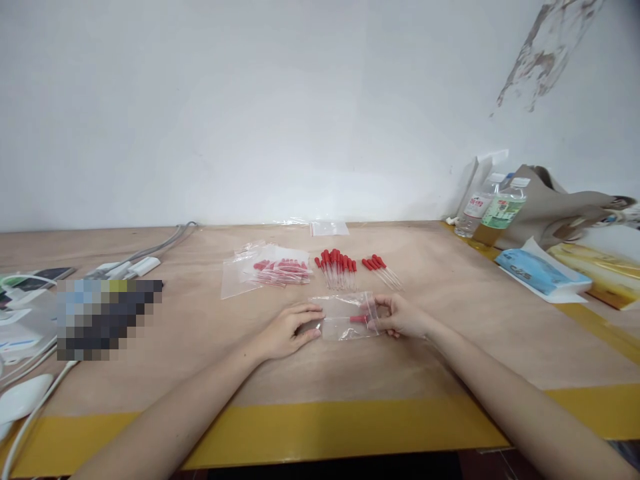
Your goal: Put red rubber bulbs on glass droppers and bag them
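A clear plastic bag (340,331) lies in front of me between my hands. Inside it is a dropper with a red bulb (357,319), its thin clear tube pointing left. My right hand (399,316) pinches the bag's right end beside the bulb; its fingertips are partly behind the plastic. At the bag's left end rests my left hand (293,331), thumb and fingers apart, fingertips touching the edge. Just beyond the bag is a bunch of loose red-bulbed droppers (340,263), with a smaller group of droppers (379,263) to its right.
Bagged droppers (283,272) are piled at the back left. A flat bag (329,229) lies by the wall. Cables and chargers (133,267) and a pixelated patch occupy the left. Bottles (503,210) and tissue packs (543,273) stand right. Yellow tape (320,433) lines the front edge.
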Demonstrator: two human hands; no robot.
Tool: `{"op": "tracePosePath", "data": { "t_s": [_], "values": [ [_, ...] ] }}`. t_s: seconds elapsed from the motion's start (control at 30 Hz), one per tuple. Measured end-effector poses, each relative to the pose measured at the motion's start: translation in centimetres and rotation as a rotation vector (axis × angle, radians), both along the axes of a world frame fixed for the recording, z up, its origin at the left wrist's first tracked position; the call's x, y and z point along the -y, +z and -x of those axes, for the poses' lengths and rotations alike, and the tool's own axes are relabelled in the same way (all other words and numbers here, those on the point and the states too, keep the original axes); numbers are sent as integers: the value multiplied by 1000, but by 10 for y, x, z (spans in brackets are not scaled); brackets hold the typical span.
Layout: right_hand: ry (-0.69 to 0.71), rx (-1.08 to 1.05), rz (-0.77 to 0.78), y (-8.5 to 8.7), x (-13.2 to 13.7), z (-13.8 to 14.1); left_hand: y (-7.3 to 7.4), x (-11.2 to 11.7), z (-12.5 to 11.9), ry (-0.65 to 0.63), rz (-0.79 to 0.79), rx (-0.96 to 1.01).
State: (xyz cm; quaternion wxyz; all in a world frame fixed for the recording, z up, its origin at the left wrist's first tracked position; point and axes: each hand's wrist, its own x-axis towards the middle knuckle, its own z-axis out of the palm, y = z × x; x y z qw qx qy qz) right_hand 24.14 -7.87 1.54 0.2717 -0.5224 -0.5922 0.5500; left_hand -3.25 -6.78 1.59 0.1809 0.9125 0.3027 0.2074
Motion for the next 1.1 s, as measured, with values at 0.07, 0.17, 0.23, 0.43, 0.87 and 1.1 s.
{"op": "tracePosePath", "data": {
  "t_s": [0.07, 0.17, 0.23, 0.43, 0.87, 1.1],
  "values": [
    [-24, 34, -29, 0, 1, 1, -1, 0, 0, -1, 2, 3],
    [-51, 7, -59, -3, 0, 4, -1, 0, 0, -3, 4, 12],
    [-65, -13, -75, -6, 1, 8, -1, 0, 0, -5, 7, 22],
    [-55, 111, -156, -3, 1, 11, 1, 0, 1, 11, 39, 14],
    [-426, 801, -530, 2, -85, -15, 0, 0, 0, 25, 59, 36],
    [-482, 842, -440, 6, -93, 8, 0, 0, 0, 3, 58, 56]
  ]
}}
